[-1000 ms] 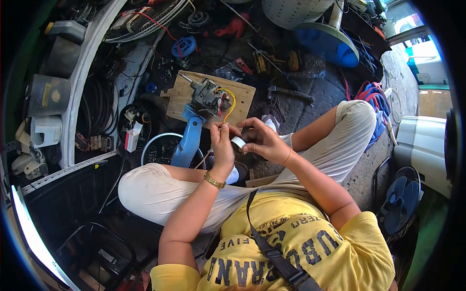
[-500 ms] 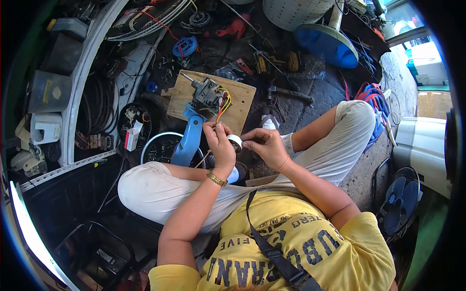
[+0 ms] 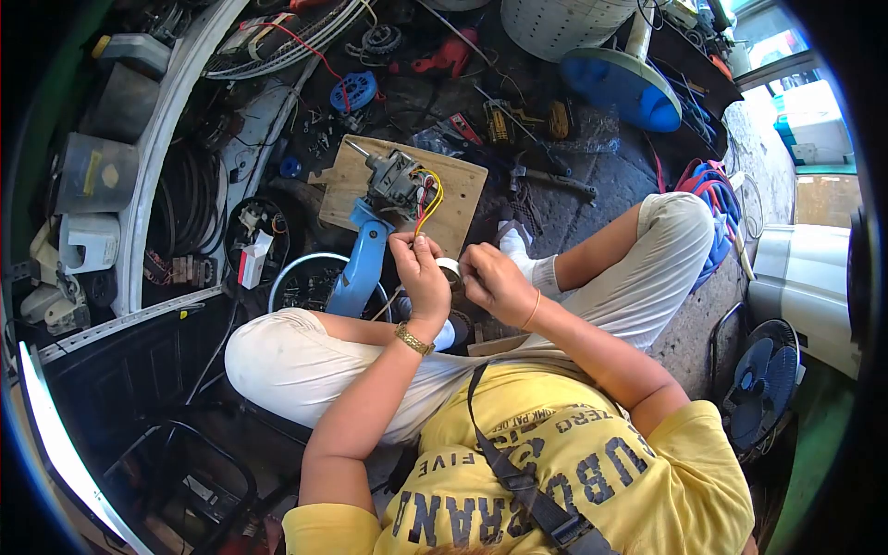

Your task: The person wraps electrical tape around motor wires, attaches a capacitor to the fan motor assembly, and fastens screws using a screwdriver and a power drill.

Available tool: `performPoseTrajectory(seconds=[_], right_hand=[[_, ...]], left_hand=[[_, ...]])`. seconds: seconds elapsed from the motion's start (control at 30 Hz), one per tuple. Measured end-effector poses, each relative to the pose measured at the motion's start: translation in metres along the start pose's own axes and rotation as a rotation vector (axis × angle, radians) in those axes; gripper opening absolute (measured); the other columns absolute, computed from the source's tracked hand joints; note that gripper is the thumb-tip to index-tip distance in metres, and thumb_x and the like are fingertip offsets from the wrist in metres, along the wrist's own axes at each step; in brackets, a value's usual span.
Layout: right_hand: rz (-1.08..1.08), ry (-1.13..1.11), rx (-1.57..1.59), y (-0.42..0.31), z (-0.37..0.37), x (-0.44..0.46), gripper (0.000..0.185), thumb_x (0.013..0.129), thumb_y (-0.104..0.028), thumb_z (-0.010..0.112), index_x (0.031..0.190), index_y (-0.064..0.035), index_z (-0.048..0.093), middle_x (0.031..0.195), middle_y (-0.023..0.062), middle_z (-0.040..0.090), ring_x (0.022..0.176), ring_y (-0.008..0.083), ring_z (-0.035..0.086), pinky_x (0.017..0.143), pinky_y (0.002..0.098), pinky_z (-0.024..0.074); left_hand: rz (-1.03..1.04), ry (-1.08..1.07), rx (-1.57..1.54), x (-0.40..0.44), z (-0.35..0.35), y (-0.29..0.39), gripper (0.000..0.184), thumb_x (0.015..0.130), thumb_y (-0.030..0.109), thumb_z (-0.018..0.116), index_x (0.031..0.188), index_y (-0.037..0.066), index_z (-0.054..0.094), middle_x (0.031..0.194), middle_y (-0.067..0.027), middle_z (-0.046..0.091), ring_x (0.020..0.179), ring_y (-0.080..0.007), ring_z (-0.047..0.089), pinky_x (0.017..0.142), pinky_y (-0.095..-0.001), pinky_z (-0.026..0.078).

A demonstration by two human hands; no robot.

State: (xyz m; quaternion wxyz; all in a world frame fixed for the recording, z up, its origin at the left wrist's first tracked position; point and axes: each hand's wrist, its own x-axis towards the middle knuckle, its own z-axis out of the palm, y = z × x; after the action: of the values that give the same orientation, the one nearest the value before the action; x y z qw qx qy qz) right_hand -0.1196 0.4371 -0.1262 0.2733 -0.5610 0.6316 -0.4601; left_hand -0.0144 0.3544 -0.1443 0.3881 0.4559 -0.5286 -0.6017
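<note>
My left hand is closed in a pinch around the red and yellow wires that come off a grey motor. The motor sits atop a blue stand neck, its shaft pointing up and left. Between my hands is a small roll of tape with a white ring showing. My right hand has its fingers curled against the roll's right side and partly covers it. A pale cable runs down from below my left hand.
Under the motor lies a wooden board. A metal bowl of small parts stands behind the blue neck. A hammer, a yellow-black drill and a blue round base lie beyond. A fan blade is at right.
My right hand has turned and its fingers have curled inward, covering more of the tape roll. The left hand has barely moved, and the yellow wire bows out slightly more.
</note>
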Motion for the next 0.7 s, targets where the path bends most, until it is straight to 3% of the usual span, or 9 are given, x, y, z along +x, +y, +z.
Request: performPoseTrajectory(seconds=[0.03,0.07,0.1,0.17,0.23,0.3,0.47,0.63,0.7], right_hand=[[-0.036,-0.019,0.012,0.001,0.003,-0.003,0.020,0.071,-0.003,0.060,0.088,-0.0015,0.049,0.072,0.0132,0.048,0.066,0.0304,0.048,0.061,0.0355,0.0422],[-0.030,-0.002,0.012,0.001,0.004,-0.007,0.019,0.075,0.000,0.060,0.092,-0.0010,0.049,0.076,0.0098,0.052,0.068,0.0219,0.051,0.062,0.0306,0.0431],[-0.029,-0.003,0.014,0.000,0.002,-0.007,0.019,0.075,0.000,0.060,0.092,-0.0010,0.049,0.076,0.0098,0.052,0.068,0.0219,0.051,0.062,0.0306,0.0431],[0.370,0.065,0.311,-0.004,-0.002,-0.007,0.017,0.081,0.003,0.059,0.095,-0.0008,0.050,0.082,0.0051,0.056,0.071,0.0116,0.052,0.064,0.0253,0.0431],[0.274,0.128,0.334,-0.004,-0.008,0.001,0.016,0.083,0.004,0.060,0.097,-0.0003,0.054,0.083,0.0014,0.059,0.073,0.0053,0.052,0.065,0.0215,0.0436],[0.291,-0.016,0.314,0.000,-0.013,0.003,0.016,0.081,0.003,0.064,0.095,0.0002,0.058,0.078,0.0021,0.059,0.071,0.0060,0.054,0.064,0.0223,0.0450],[0.225,-0.059,0.156,-0.003,-0.016,0.006,0.014,0.077,0.003,0.067,0.088,0.0006,0.060,0.077,0.0072,0.060,0.071,0.0130,0.060,0.065,0.0255,0.0470],[-0.080,-0.017,-0.148,-0.003,-0.009,0.009,0.012,0.078,0.001,0.061,0.085,-0.0001,0.051,0.077,0.0126,0.055,0.069,0.0275,0.057,0.061,0.0316,0.0458],[-0.059,-0.037,-0.152,-0.002,-0.004,0.007,0.014,0.077,-0.001,0.061,0.084,0.0002,0.050,0.079,0.0137,0.055,0.073,0.0299,0.057,0.064,0.0342,0.0465]], left_hand=[[0.001,0.002,0.001,0.002,-0.001,-0.001,0.011,0.099,0.014,0.040,0.092,0.006,0.039,0.071,-0.0025,0.045,0.061,-0.0082,0.043,0.055,-0.0233,0.038],[0.001,0.029,0.006,0.004,-0.003,-0.002,0.011,0.099,0.015,0.040,0.092,0.006,0.039,0.071,-0.0024,0.045,0.061,-0.0081,0.043,0.055,-0.0232,0.038],[0.001,0.055,0.011,0.005,-0.004,-0.001,0.012,0.099,0.016,0.040,0.091,0.006,0.039,0.071,-0.0022,0.045,0.061,-0.0081,0.043,0.056,-0.0230,0.038],[-0.042,0.022,-0.037,0.003,-0.003,0.001,0.011,0.099,0.014,0.039,0.093,0.005,0.038,0.069,-0.0032,0.045,0.059,-0.0093,0.042,0.056,-0.0239,0.039],[-0.028,-0.016,-0.010,-0.001,-0.003,0.001,0.012,0.099,0.016,0.040,0.091,0.006,0.040,0.070,-0.0020,0.046,0.061,-0.0079,0.043,0.055,-0.0232,0.038],[-0.063,-0.018,-0.017,-0.001,-0.003,0.002,0.011,0.099,0.015,0.040,0.092,0.006,0.039,0.070,-0.0026,0.046,0.060,-0.0085,0.043,0.055,-0.0234,0.038],[-0.051,-0.002,-0.016,0.000,-0.002,0.002,0.011,0.099,0.014,0.040,0.091,0.006,0.039,0.070,-0.0018,0.046,0.059,-0.0076,0.042,0.054,-0.0233,0.038],[-0.035,0.008,-0.004,0.001,-0.001,-0.001,0.011,0.099,0.013,0.040,0.090,0.006,0.039,0.070,-0.0017,0.045,0.059,-0.0074,0.043,0.053,-0.0229,0.038],[-0.032,0.015,0.005,0.001,-0.001,-0.002,0.011,0.099,0.013,0.040,0.090,0.006,0.039,0.070,-0.0017,0.045,0.059,-0.0074,0.043,0.053,-0.0228,0.038]])
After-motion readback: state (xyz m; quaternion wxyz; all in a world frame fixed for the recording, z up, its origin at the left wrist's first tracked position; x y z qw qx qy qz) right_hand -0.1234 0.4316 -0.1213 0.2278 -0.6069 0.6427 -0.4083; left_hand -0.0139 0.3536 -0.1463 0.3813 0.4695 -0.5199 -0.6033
